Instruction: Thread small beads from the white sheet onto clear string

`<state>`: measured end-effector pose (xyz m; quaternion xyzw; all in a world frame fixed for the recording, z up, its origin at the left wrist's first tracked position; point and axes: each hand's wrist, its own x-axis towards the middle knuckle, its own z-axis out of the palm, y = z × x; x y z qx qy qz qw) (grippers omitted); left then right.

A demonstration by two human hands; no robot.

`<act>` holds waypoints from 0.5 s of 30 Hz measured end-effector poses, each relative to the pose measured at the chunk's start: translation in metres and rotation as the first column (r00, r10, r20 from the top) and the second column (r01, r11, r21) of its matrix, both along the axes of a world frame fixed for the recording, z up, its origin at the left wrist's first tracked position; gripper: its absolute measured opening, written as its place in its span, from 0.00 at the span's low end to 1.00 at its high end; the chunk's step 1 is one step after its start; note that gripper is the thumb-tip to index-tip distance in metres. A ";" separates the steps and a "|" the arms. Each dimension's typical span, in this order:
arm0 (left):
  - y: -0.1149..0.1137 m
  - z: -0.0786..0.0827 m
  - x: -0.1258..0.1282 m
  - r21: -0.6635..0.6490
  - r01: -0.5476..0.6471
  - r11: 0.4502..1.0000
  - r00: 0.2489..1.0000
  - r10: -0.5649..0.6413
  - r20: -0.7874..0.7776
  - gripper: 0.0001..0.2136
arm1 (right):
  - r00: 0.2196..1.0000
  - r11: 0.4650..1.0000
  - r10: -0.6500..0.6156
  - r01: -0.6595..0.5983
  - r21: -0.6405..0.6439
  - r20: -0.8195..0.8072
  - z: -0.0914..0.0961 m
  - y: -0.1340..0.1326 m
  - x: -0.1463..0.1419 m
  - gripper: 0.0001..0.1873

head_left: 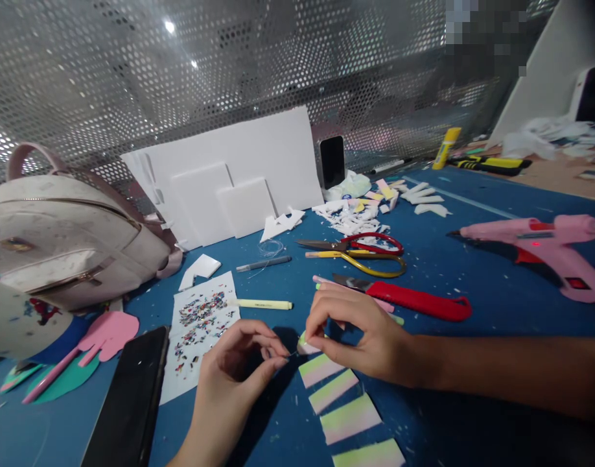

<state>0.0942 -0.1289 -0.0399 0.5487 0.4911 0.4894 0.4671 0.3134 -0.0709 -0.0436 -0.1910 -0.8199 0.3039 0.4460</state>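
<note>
My left hand (239,370) is closed in a pinch, thumb and fingertips together near a thin thread or needle that I can barely make out. My right hand (360,331) pinches the top end of a chain of pink and green paper pieces (349,415) that runs down toward the near edge of the blue table (496,311). The two hands nearly touch at the top piece. A white sheet strewn with glitter bits (200,331) lies just left of my left hand.
A black phone (129,402) lies at the near left. Behind my hands lie a red-handled knife (409,298), scissors (360,253), a yellow marker (263,303) and a grey pen (263,263). A pink glue gun (545,250) sits right, a backpack (69,240) left, white foam boards (234,175) behind.
</note>
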 end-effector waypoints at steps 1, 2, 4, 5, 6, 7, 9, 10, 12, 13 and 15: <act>0.000 0.000 0.001 -0.001 -0.014 1.000 1.000 0.014 0.005 0.08 | 1.000 1.000 -0.001 0.001 0.003 0.006 0.000 0.000 0.000 0.05; -0.001 0.001 0.002 0.002 -0.033 0.999 0.999 0.033 0.011 0.08 | 1.000 1.000 -0.002 0.002 0.007 0.013 0.000 0.000 0.000 0.05; -0.002 0.002 0.004 0.014 -0.061 0.998 0.998 0.060 0.016 0.08 | 1.000 1.000 0.005 -0.005 0.018 0.029 0.001 0.000 0.000 0.05; -0.003 0.002 0.005 0.018 -0.063 0.998 0.998 0.063 0.013 0.07 | 0.999 1.000 0.010 -0.011 0.022 0.042 0.001 0.000 -0.001 0.05; -0.003 0.002 0.006 0.021 -0.063 0.998 0.998 0.063 0.005 0.07 | 0.998 0.999 0.018 -0.020 0.030 0.054 0.000 0.000 -0.001 0.05; -0.003 0.003 0.006 0.024 -0.060 0.998 0.998 0.060 -0.008 0.07 | 0.998 0.999 0.028 -0.031 0.042 0.064 0.000 -0.001 -0.002 0.04; -0.004 0.003 0.004 0.032 -0.042 0.999 0.997 0.044 -0.058 0.06 | 0.996 0.995 0.042 -0.048 0.085 0.079 -0.001 -0.001 -0.003 0.04; -0.004 0.002 0.003 0.041 -0.022 0.999 0.995 0.026 -0.092 0.06 | 0.995 0.992 0.045 -0.055 0.114 0.087 -0.002 -0.001 -0.004 0.04; -0.004 0.001 0.000 0.069 0.027 0.997 0.988 -0.016 -0.156 0.05 | 0.994 0.984 0.049 -0.066 0.167 0.101 -0.003 -0.002 -0.004 0.04; -0.004 0.001 -0.001 0.084 0.049 0.995 0.983 -0.033 -0.179 0.05 | 0.993 0.980 0.047 -0.067 0.185 0.113 -0.003 -0.002 -0.004 0.04; -0.004 0.000 -0.002 0.109 0.076 0.991 0.978 -0.053 -0.201 0.05 | 0.988 0.978 0.043 -0.072 0.198 0.146 -0.003 -0.002 -0.003 0.02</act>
